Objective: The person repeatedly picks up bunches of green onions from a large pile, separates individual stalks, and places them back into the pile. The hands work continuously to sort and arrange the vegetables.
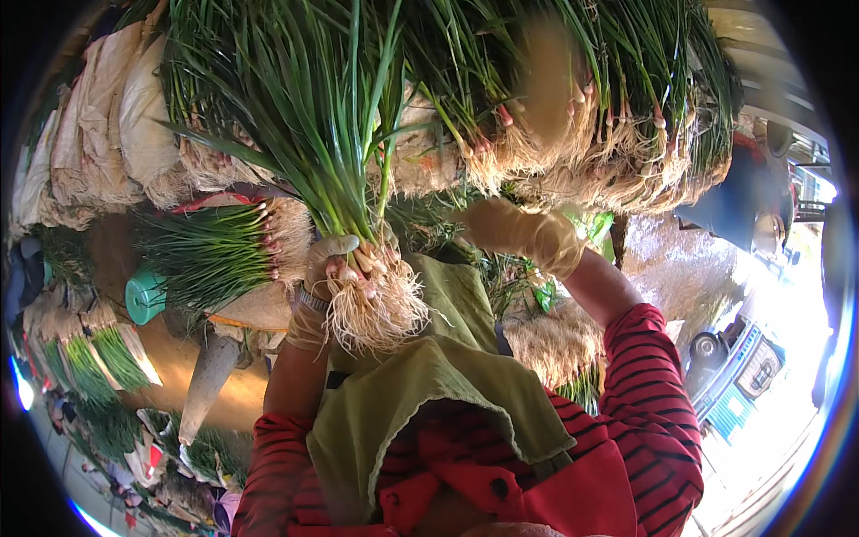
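Observation:
My left hand (322,268), in a thin pale glove, grips a bunch of green spring onions or young garlic (335,168) at the bulbs. Its long leaves point away from me, and the pale roots hang over the olive-green cloth (429,376) on my lap. My gloved right hand (520,231) is to the right of the bunch, blurred, near loose trimmed greens. Whether its fingers hold anything cannot be made out.
A wide pile of similar plants (631,134) lies ahead, roots toward me. To the left are another stack (221,248), a turquoise container (144,297) and more bundles (87,349). Another stack (553,342) is by my right elbow. A vehicle (735,376) stands at the far right.

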Demonstrator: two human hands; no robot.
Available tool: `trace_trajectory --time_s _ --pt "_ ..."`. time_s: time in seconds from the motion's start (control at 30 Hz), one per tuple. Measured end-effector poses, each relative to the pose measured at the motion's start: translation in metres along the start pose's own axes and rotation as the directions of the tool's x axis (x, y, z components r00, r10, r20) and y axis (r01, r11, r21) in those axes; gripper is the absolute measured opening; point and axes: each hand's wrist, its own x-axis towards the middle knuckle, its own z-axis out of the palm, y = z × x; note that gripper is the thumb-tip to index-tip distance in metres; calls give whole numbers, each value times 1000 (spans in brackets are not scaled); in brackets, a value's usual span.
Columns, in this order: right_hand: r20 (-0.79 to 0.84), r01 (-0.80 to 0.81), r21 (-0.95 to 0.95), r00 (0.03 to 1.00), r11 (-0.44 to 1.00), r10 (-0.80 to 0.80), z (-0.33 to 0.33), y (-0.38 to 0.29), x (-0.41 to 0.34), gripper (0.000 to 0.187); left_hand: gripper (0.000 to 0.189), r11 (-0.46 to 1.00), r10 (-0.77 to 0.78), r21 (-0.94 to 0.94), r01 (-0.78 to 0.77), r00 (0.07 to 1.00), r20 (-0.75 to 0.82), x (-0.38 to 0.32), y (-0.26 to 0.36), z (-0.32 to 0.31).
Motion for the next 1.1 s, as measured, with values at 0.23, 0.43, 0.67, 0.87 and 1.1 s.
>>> trace_trajectory --time_s 0.23,0.43,0.67,0.87,1.1 --pt "5 64 -202 998 977 -65 -90 -28 73 29 29 995 30 97 -25 998 -47 -12 0 2" --pt "-506 95 -373 813 923 -288 -48 -12 80 21 35 996 86 28 -88 994 73 -1 -5 0" --pt "-764 -20 -112 641 994 -73 -82 -19 61 15 48 961 264 -155 -229 925 272 16 -12 2" --pt "-951 79 310 26 948 308 -69 38 -1 19 62 927 343 -293 -235 848 404 1 -33 33" --pt "28 -295 11 955 955 295 265 17 -40 32 67 914 406 -304 -269 595 694 -10 -7 51"
